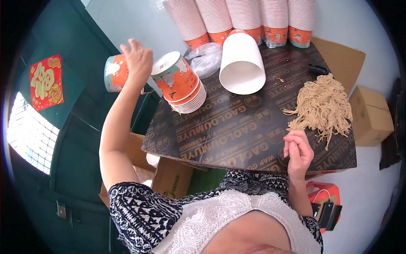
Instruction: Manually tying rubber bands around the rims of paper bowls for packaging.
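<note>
Nearest: the worker's patterned navy-and-white clothing (146,209), with white lace at the front, close to the table edge. Low to the right, a red stool (327,190) bears black devices with a white cable. Low to the left, an open cardboard box (171,178) stands beside and below the table.

Right hand (299,153): over the near right of the dark printed tabletop (228,139), fingers curled in toward the thumb. Cannot tell whether the tips meet or pinch a strand. Just beyond it, a tangled heap of tan cords (323,106) on the right part of the table; a small black object (318,69) by its far side.

Left hand (139,61): reaching far left, past the table edge, gripping an orange-and-teal paper bucket (114,74) in the air; thumb hidden. Just right of it, on the tabletop, a short stack of like buckets (177,82), bottoms up.

Farther, mid-table: a white tub (242,48) on its side, mouth facing near; a clear plastic bag (207,61) left of it.

Far edge: a row of tall bucket stacks (244,17), pale rims above orange bases. Cardboard carton (372,114) off to the right; red-and-gold poster (46,82) on the green surface at far left.
</note>
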Motion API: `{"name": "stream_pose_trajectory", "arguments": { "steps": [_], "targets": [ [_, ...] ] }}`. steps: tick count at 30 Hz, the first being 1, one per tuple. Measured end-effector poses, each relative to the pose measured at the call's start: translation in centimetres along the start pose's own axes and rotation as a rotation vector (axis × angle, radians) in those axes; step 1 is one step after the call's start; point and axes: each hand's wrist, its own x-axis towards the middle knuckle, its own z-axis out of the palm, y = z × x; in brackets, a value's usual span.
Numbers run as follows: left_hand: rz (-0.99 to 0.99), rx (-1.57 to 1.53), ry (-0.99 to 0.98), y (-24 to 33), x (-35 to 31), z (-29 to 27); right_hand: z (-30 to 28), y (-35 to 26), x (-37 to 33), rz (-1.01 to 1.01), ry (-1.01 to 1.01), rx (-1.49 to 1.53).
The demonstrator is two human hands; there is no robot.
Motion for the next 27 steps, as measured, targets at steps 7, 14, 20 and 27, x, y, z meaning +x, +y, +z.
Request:
{"name": "stream_pose_trajectory", "arguments": {
  "steps": [7, 14, 20, 27],
  "targets": [
    [0.274, 0.069, 0.016, 6.5, 4.1, -4.4, -0.6, 0.7, 0.0, -0.009, 0.032, -0.017],
    [0.333, -0.603, -0.073, 9.8, 3.7, -6.1, -0.7, 1.1, 0.1, 0.051, 0.047, -0.034],
    [-0.038, -0.761, 0.308, 5.1, 2.8, -4.7, -1.1, 1.0, 0.4, 0.063, 0.057, -0.009],
    [-0.106, -0.898, -0.360, 4.4, 0.5, 1.6, -0.1, 0.8, 1.0, 0.049, -0.025, -0.011]
  ]
}}
